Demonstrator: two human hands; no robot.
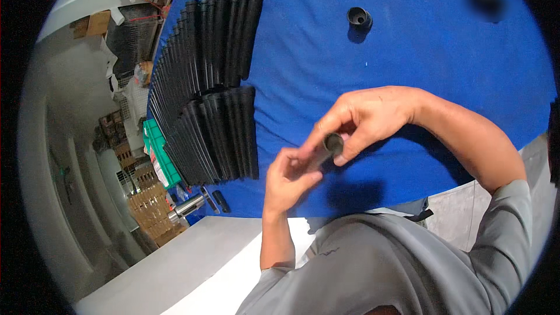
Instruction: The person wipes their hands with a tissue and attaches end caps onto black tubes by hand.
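Short dark rigid plastic tube (331, 144) pinched between left hand (290, 176) and right hand (363, 118), fingers closed around each end; probably light, stiff, smooth, best gripped round the barrel

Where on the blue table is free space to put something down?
The blue table is bare between the black tubes and the small black cap, and right of the cap. The left side is crowded with tubes.

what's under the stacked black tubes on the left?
The black tubes lie in overlapping rows on the blue table cover. Blue shows around them; whatever is directly beneath the stack is covered. Both hands are elsewhere, on a small dark cylinder.
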